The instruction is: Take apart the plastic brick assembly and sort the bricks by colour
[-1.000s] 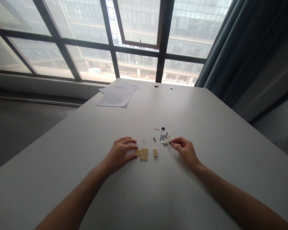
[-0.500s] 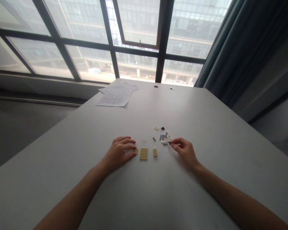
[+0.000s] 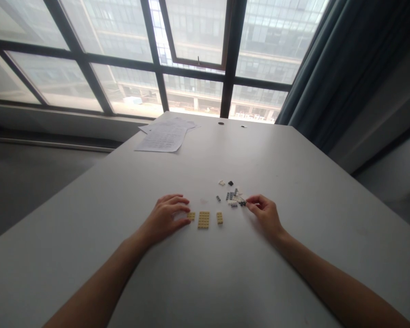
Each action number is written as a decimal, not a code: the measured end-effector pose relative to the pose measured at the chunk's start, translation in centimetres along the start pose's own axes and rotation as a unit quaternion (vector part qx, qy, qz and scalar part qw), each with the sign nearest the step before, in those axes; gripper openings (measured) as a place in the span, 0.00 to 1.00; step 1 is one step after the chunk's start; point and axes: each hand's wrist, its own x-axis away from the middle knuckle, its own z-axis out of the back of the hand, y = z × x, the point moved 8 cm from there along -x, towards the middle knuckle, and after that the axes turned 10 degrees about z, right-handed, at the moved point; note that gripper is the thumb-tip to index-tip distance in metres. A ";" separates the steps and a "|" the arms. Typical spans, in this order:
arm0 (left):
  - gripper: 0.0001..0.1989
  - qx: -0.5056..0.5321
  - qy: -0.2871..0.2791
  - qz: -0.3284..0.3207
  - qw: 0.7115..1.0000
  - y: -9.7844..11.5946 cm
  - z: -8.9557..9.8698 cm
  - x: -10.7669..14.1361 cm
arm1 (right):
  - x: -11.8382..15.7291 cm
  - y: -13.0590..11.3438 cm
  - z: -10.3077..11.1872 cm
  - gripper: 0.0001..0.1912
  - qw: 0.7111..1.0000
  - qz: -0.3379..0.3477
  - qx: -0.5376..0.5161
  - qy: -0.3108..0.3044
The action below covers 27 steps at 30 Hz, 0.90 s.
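My left hand (image 3: 167, 214) rests on the white table with its fingers apart, beside a small yellow studded piece (image 3: 191, 216). To the right of that lie a larger yellow studded block (image 3: 203, 219) and a narrow yellow block (image 3: 219, 217). My right hand (image 3: 264, 213) has thumb and forefinger pinched at the right edge of a loose pile of white and grey pieces (image 3: 231, 196). Dark small pieces (image 3: 242, 204) lie by the fingertips; what the pinch holds is too small to name.
Behind the pile lie a white piece (image 3: 222, 182) and a black piece (image 3: 230, 183). A lone grey piece (image 3: 218, 198) sits left of it. Printed papers (image 3: 162, 136) lie at the table's far left. Windows and a dark curtain (image 3: 321, 68) stand beyond.
My right hand has shifted slightly right, showing more of the dark pieces. My left hand has drawn a little left, uncovering more of the small yellow piece.
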 end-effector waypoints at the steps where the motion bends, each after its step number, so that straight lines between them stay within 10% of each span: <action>1: 0.11 0.003 0.000 0.000 1.000 0.0 0.0 0.0 | 0.0 0.1 0.0 0.12 1.000 0.000 0.002 0.000; 12: 0.12 0.000 0.006 -0.011 1.000 0.0 -0.4 0.0 | 0.2 -1.0 -0.4 0.09 0.995 0.062 0.076 -0.023; 20: 0.10 -0.013 0.014 -0.011 1.000 0.8 -0.2 -0.1 | 1.6 -4.1 -6.0 0.29 0.910 0.215 0.267 -0.235; 27: 0.11 -0.012 0.018 -0.024 0.999 0.4 -0.5 -0.1 | 1.6 -3.9 -8.0 0.21 0.889 0.225 0.309 -0.251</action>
